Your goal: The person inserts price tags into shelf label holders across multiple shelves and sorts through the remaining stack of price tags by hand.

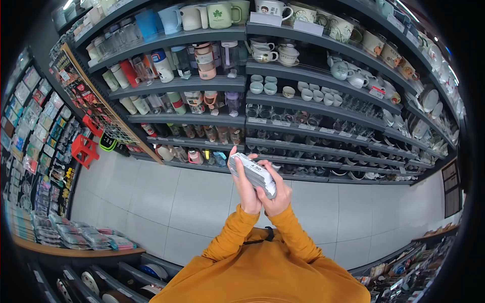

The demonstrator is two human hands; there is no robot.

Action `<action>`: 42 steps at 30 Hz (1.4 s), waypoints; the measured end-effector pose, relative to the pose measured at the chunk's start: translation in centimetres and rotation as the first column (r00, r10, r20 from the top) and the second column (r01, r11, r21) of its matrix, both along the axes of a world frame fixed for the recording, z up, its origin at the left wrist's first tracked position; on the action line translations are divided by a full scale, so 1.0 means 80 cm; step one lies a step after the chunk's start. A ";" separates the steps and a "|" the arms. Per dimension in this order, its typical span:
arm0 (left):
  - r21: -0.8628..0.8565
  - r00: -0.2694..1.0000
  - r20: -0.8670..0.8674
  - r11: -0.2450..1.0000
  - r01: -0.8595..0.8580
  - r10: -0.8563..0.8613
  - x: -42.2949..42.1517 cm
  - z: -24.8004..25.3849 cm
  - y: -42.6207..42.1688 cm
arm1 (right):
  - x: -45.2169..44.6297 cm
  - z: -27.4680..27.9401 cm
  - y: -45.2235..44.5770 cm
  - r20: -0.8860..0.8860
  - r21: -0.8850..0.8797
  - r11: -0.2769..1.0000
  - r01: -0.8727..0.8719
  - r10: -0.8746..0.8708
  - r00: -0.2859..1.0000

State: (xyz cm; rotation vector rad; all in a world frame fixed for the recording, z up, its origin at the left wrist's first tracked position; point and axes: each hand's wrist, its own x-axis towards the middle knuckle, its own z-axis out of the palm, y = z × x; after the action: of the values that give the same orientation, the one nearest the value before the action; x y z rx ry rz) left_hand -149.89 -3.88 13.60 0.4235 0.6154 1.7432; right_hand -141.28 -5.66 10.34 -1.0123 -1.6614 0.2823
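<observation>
A thick stack of price tags (255, 174) is held up in front of my chest, its top tag printed with what looks like 4.50. My left hand (246, 189) wraps the stack from the left, with its thumb along the side. From the right, my right hand (278, 194) grips the lower right end and edge of the same stack. Both hands meet at the wrists below it. The undersides of the tags and some fingertips are hidden.
Shelves of mugs (221, 15), bottles (204, 60), teapots (341, 69) and small cups (288, 92) stand ahead. Red stools (85, 150) are at the left. Packaged goods (86, 235) lie on a wooden-edged counter at the lower left. Tiled floor (197, 202) surrounds me.
</observation>
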 end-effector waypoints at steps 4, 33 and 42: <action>-0.080 0.992 0.064 0.991 -0.104 0.109 -0.011 0.001 0.008 | 0.003 0.004 -0.007 0.030 0.023 0.999 0.032 -0.033 0.999; -0.104 0.998 0.035 0.994 0.047 -0.043 0.013 -0.013 -0.021 | 0.003 0.013 -0.016 -0.069 -0.146 0.989 0.002 -0.013 0.998; -0.151 0.987 0.110 0.983 -0.100 0.117 0.002 -0.027 -0.017 | 0.000 0.020 -0.036 -0.036 -0.279 0.959 0.049 -0.061 0.998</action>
State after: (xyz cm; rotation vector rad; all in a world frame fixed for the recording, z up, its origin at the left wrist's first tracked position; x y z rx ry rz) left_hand -149.69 -5.22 11.46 0.1862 0.6848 1.7995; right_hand -141.30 -8.54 11.94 -1.2505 -1.5792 0.5089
